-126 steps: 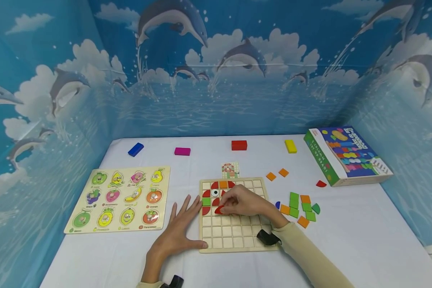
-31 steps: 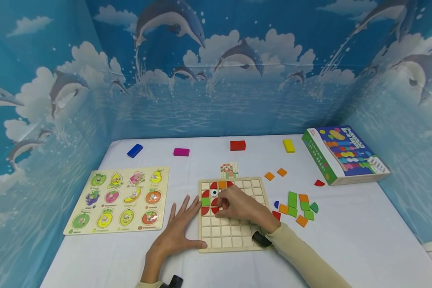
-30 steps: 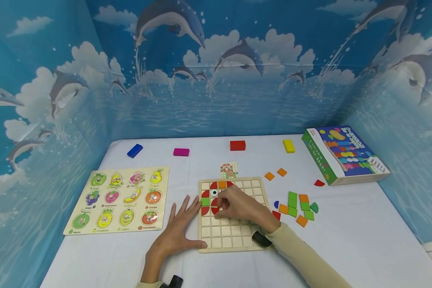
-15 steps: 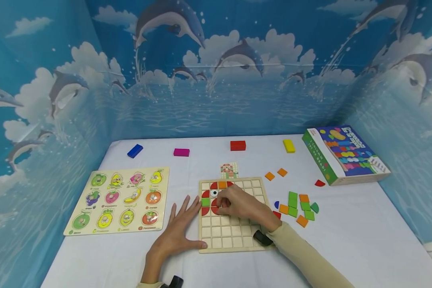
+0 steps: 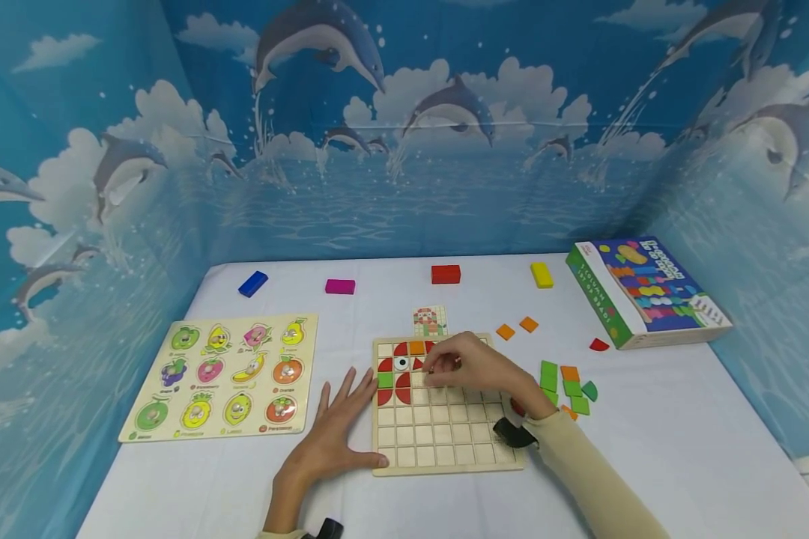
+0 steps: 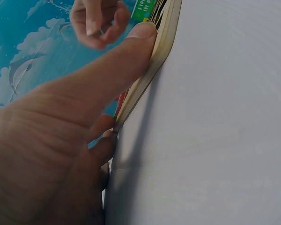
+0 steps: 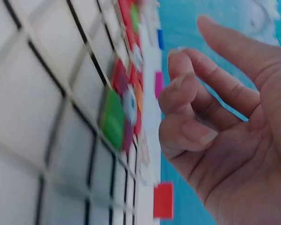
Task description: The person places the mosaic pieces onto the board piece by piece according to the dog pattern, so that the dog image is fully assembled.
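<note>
A wooden grid board (image 5: 445,434) lies on the white table. Its upper left cells hold red quarter-circle tiles (image 5: 403,397), an orange square (image 5: 416,347), a green square (image 5: 385,380) and a round eye tile (image 5: 401,363). My left hand (image 5: 340,430) is spread along the board's left side, its thumb (image 6: 143,30) resting on the frame near the front corner. Over the upper middle of the board hovers my right hand (image 5: 475,367), fingers loosely bent. In the right wrist view, thumb and fingers are apart with nothing between them.
Behind the board lies a small pattern card (image 5: 430,320). Loose green squares (image 5: 548,374) and orange squares (image 5: 529,324) are scattered to the right, before a game box (image 5: 650,292). A fruit puzzle (image 5: 219,374) lies left; a red block (image 5: 446,275) stands behind.
My right hand pinched a red quarter-circle tile, which now lies in a cell below the other red ones. The hand has since moved right and away from it. My left hand stays put.
</note>
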Demonstrator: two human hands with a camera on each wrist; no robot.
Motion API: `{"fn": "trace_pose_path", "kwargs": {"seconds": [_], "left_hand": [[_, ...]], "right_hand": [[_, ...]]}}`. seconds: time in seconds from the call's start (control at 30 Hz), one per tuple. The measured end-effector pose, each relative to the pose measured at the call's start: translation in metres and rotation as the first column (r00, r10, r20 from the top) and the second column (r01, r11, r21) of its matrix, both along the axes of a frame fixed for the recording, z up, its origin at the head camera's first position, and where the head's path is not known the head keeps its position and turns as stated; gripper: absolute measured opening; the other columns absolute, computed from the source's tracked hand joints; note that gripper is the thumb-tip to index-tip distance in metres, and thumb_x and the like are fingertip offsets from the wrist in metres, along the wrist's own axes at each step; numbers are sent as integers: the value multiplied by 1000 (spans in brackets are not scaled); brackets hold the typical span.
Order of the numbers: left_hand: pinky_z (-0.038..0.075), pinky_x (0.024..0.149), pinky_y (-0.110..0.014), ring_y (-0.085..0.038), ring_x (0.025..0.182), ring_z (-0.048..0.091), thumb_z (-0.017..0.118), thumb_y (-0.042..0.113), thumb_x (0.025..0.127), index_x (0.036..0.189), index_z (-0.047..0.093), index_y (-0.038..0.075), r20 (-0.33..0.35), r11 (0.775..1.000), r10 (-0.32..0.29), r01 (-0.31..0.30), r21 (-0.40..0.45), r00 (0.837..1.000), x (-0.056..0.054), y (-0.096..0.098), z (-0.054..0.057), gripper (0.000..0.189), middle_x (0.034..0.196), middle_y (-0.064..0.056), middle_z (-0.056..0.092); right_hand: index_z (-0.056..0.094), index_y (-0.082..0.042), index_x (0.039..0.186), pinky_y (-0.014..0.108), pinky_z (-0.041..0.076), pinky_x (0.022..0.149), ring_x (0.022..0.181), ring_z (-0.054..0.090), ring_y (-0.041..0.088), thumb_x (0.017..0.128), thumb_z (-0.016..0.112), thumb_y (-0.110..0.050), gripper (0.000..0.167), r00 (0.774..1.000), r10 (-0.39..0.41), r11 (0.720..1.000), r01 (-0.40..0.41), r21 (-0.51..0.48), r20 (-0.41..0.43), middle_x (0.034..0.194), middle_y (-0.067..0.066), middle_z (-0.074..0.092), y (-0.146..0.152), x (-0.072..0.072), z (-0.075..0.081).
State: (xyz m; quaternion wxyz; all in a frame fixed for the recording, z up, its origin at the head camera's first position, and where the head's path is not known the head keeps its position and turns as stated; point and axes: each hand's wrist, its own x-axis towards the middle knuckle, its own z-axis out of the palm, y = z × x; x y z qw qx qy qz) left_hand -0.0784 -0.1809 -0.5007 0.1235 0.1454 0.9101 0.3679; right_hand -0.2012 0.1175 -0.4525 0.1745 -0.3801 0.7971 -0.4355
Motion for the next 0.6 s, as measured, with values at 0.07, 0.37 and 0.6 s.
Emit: {"fn": "trace_pose_path", "kwargs": {"seconds": [0.07,0.37,0.6], "left_hand": [[-14,134,-52,-18,168,-6,100,45,71,173,26,26,2,1000,4,-4,4,1000,0,0,0,127,180,12,15],[-13,134,-54,-22,169,-3,101,43,71,173,27,24,-14,1000,6,-6,18,1000,0,0,-1,127,180,10,17],[-12,134,-57,-25,169,-1,101,43,71,173,28,23,-31,1000,5,-4,17,999,1,0,-2,126,180,7,19]], "right_hand": [[82,-9,105,25,58,67,75,65,14,97,83,-16,11,999,-15,1000,15,-15,33,86,-3,74,14,-5,2],[77,2,120,25,58,75,83,64,20,99,78,-9,23,976,-171,985,171,11,136,100,11,75,86,-26,6],[76,1,124,19,60,78,90,65,24,98,78,-5,27,920,-387,921,382,78,64,105,13,75,127,-38,-3]]}}
